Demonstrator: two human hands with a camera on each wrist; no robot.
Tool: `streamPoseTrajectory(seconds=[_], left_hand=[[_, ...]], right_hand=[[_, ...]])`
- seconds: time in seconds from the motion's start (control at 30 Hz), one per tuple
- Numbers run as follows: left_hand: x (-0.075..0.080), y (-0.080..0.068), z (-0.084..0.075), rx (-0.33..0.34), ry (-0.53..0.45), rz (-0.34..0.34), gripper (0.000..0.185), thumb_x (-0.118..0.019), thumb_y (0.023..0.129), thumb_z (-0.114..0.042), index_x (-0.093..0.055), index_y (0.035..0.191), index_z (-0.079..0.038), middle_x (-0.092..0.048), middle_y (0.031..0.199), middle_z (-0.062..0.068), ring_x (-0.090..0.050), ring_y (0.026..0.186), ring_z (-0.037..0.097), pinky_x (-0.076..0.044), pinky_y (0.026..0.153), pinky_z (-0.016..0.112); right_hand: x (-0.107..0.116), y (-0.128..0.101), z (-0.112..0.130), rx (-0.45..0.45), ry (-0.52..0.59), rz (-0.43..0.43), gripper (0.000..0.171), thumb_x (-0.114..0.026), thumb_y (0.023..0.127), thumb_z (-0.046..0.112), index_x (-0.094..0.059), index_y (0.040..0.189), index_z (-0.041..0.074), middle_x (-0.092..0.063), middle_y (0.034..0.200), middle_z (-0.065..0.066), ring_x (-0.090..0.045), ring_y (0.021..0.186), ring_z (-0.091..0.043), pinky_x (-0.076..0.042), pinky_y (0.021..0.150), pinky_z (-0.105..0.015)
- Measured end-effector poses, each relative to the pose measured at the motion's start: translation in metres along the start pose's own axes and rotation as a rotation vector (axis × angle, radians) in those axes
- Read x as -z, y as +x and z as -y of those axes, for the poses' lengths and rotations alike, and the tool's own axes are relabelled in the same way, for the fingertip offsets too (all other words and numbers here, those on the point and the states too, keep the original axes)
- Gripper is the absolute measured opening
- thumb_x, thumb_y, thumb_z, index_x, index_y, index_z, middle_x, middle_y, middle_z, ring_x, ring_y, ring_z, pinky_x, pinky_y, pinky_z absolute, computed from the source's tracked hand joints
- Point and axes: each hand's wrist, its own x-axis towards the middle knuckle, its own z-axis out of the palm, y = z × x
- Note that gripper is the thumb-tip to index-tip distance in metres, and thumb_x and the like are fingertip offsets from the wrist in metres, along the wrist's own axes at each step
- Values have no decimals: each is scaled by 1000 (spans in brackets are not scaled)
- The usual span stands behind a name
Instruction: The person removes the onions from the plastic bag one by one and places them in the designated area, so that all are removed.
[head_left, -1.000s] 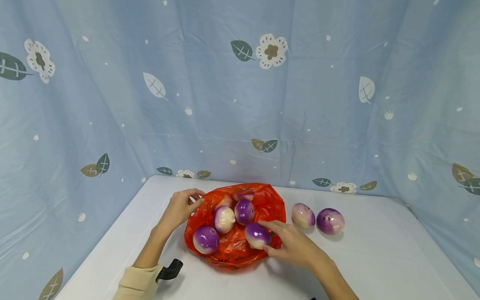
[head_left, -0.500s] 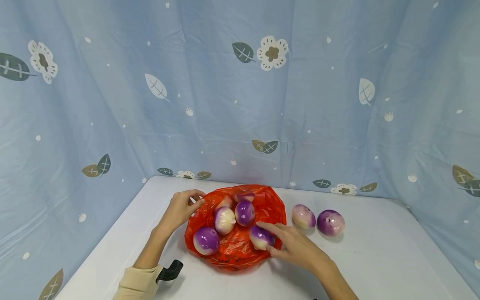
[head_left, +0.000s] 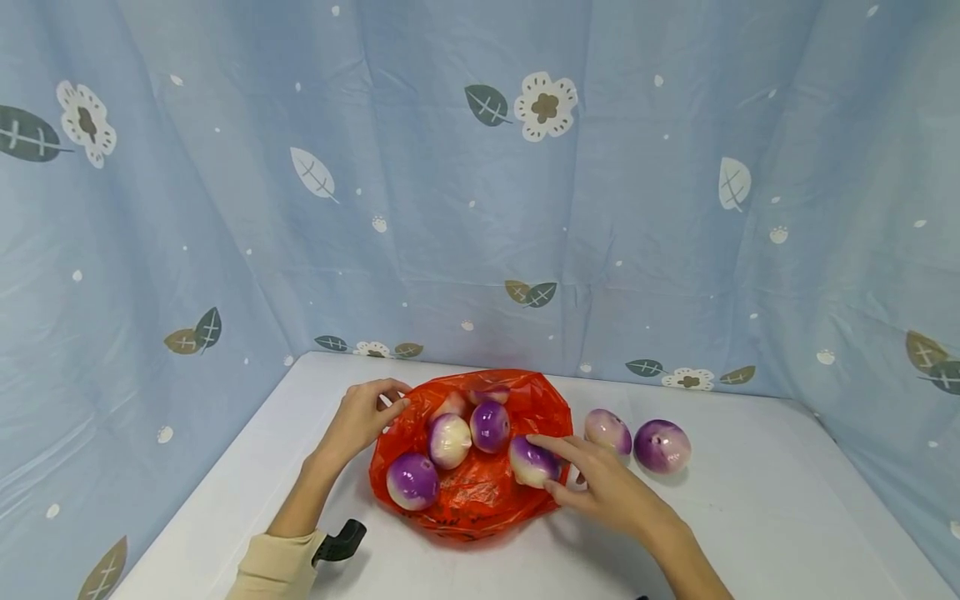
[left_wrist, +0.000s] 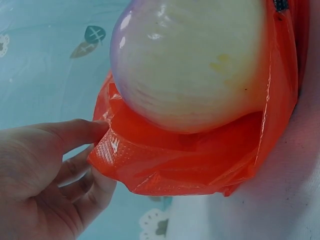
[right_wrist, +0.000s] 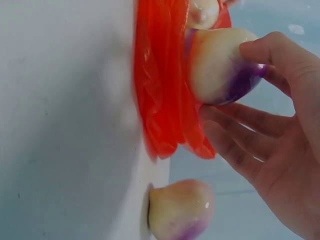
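A red plastic bag (head_left: 480, 492) lies spread with its mouth wide, holding several purple-and-white turnips, such as one purple turnip (head_left: 412, 482) at its left front. My left hand (head_left: 363, 421) pinches the bag's left rim between thumb and fingers; the left wrist view shows the thumb on the plastic (left_wrist: 115, 145). At the bag's right side, my right hand (head_left: 611, 492) holds a turnip (head_left: 531, 467) between thumb and fingers. In the right wrist view this held turnip (right_wrist: 220, 65) is at the bag's rim, with fingers beneath it.
Two more turnips sit on the white table (head_left: 750, 508) right of the bag: a paler turnip (head_left: 606, 429) and a darker turnip (head_left: 662, 446). A black device (head_left: 341, 542) is at the left wrist. A blue patterned curtain (head_left: 450, 208) surrounds the table.
My right hand has moved to the right with the turnip, from over the bag's inside toward its right rim. The left hand stays at the left rim.
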Motion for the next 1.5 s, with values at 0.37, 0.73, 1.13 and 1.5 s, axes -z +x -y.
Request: streamPoseTrajectory(seconds=[0.37,0.73,1.13,1.5], left_hand=[[0,-1,1,10,0,-2,18,-69,91,-15,-72,108,-10,-70,84,6,-59,58,9,-52,53,19],[-4,2,1,0,-15,-1,17,-69,92,-15,-71,108,-10,-70,84,6,-60,58,10,-52,52,20],[-2,-1,3,16,-6,10,17,-68,92,-16,-72,108,-10,-70,85,6,-62,59,13,-52,52,20],[-3,1,1,-17,10,-3,16,-69,91,-15,-72,106,-10,-70,84,6,-57,59,9,-52,52,20]], right_hand=[[21,-15,-10,6,-2,-94,61,-76,85,21,-52,140,31,-62,107,11,-61,91,-6,-57,69,-24],[63,-37,-36,-10,-83,-228,58,-77,84,17,-55,138,22,-66,104,7,-59,82,-1,-56,65,-23],[80,-57,-54,-67,-85,-271,63,-78,82,12,-54,139,19,-67,121,-5,-66,88,0,-57,66,-22],[97,-68,-64,-138,-150,-299,64,-79,83,16,-52,141,22,-64,128,-7,-60,92,12,-57,65,-19]])
